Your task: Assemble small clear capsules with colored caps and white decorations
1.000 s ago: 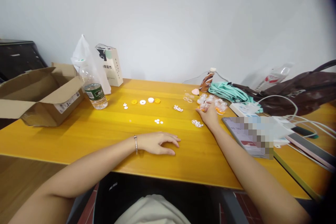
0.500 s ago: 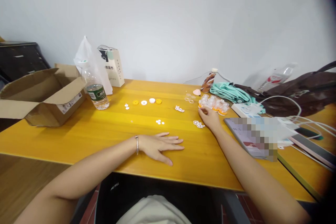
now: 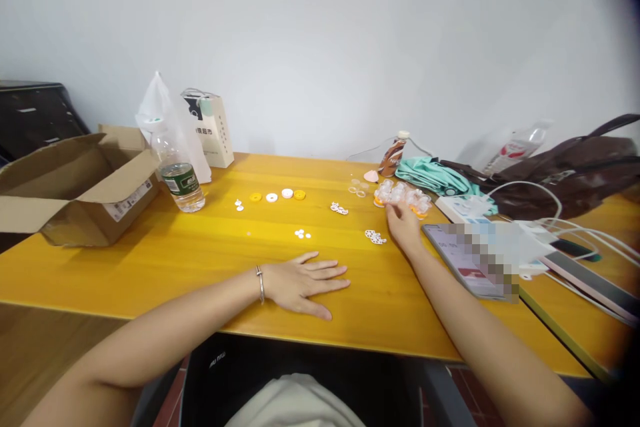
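Note:
My left hand [image 3: 303, 283] lies flat on the yellow wooden table, palm down with its fingers spread, and nothing is in it. My right hand [image 3: 403, 225] is at the near side of a cluster of clear plastic pieces with orange bases [image 3: 407, 195]. Its fingers are bent together against the cluster, and what they hold, if anything, is hidden. Just left of the right wrist lie white openwork discs [image 3: 375, 237]. Farther off is a second small pile of white openwork pieces [image 3: 339, 209]. Clear rings [image 3: 357, 187] and a pale pink piece [image 3: 371, 176] lie beyond.
Yellow and white wheels [image 3: 271, 197] form a row, with small white discs [image 3: 301, 234] nearer me. At left stand a cardboard box [image 3: 80, 193], a water bottle [image 3: 181, 180] and a paper bag [image 3: 214, 133]. A brown drink bottle [image 3: 393, 157], tablet [image 3: 460, 260] and cables are right.
My right hand has shifted slightly rightward along the near side of the cluster. My left hand stays flat in place. The whole view has shifted a little.

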`<act>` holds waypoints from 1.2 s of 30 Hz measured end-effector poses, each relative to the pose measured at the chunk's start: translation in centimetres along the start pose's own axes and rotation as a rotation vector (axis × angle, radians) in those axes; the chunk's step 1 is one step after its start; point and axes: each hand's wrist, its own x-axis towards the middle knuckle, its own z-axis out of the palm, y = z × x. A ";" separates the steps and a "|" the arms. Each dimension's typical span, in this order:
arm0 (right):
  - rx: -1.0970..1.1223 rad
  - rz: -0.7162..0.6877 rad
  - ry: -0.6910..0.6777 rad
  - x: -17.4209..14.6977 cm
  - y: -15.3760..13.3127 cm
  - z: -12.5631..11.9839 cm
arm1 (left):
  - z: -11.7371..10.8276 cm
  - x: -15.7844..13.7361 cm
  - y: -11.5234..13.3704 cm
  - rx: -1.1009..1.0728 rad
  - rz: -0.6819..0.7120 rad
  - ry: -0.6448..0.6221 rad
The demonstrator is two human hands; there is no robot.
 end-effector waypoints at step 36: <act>0.058 -0.446 -0.594 -10.7 -4.9 -1.5 | -6.6 -8.5 -12.8 0.229 -1.114 0.828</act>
